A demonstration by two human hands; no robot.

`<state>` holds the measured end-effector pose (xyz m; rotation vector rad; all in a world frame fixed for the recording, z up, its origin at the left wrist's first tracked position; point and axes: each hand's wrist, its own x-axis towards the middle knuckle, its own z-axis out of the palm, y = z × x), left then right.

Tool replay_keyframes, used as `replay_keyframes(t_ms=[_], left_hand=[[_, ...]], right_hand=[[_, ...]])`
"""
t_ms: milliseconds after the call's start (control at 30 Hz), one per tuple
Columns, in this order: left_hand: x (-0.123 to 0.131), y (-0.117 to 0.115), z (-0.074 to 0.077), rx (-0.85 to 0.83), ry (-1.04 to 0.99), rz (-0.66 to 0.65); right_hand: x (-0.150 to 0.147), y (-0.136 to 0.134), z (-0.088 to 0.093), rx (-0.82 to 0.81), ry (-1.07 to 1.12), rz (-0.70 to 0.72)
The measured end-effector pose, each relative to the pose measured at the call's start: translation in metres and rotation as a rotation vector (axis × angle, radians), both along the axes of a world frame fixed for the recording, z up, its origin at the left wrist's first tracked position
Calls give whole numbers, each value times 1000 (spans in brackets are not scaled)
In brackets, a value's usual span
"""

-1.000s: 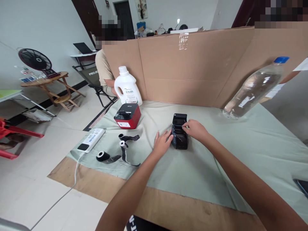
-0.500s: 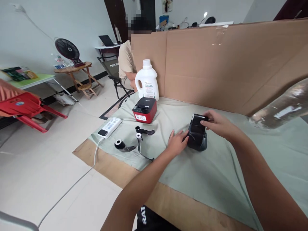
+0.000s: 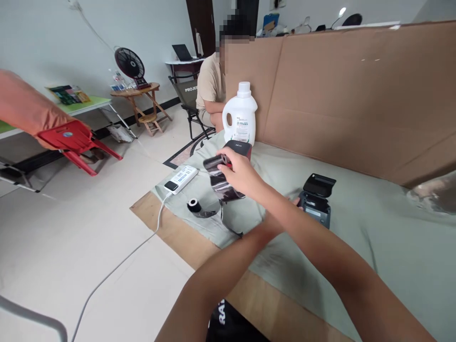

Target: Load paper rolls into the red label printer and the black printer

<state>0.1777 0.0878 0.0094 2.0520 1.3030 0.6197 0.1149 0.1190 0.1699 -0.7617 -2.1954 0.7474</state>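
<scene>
My right hand (image 3: pixel 238 172) is closed on a roll of shiny black ribbon (image 3: pixel 224 186), whose loose sheet hangs below the fingers in front of the red and black box-shaped device (image 3: pixel 240 147). My left hand (image 3: pixel 276 222) is mostly hidden behind my right forearm. Its fingertips show at the left side of a small dark printer (image 3: pixel 315 211), which stands with its black lid (image 3: pixel 320 185) raised. Below the held ribbon lie another black roll (image 3: pixel 194 205) with a loose tail and a black strip (image 3: pixel 230 225) partly covered from view.
A white power strip (image 3: pixel 181 180) with a cable is at the cloth's left edge. A white jug (image 3: pixel 241 116) stands by the cardboard wall (image 3: pixel 338 95). Behind it sits a person (image 3: pixel 210 85). A plastic-wrapped item (image 3: pixel 434 192) lies at the right.
My right hand has lifted the black ribbon out of the printer and carried it left over the other rolls. The raised lid and inside now show. The view has shifted right.
</scene>
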Motion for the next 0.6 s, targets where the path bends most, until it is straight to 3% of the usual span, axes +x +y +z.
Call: replay_keyframes(t_ms=[133,267,467,600], left_hand=[[-1,2,2,-67,-50,-16],[-2,7,5,-63,-18,-49],[0,13,1,-58,55,-39],[0,12,-3,-35,50,-61]], right_hand=[[-60,16,-3,73,-178,46],[-98,20,-25,96,-525,26],[-123,9,-60,36,-762,-6],[-121,10,-64,15,-801,-6]])
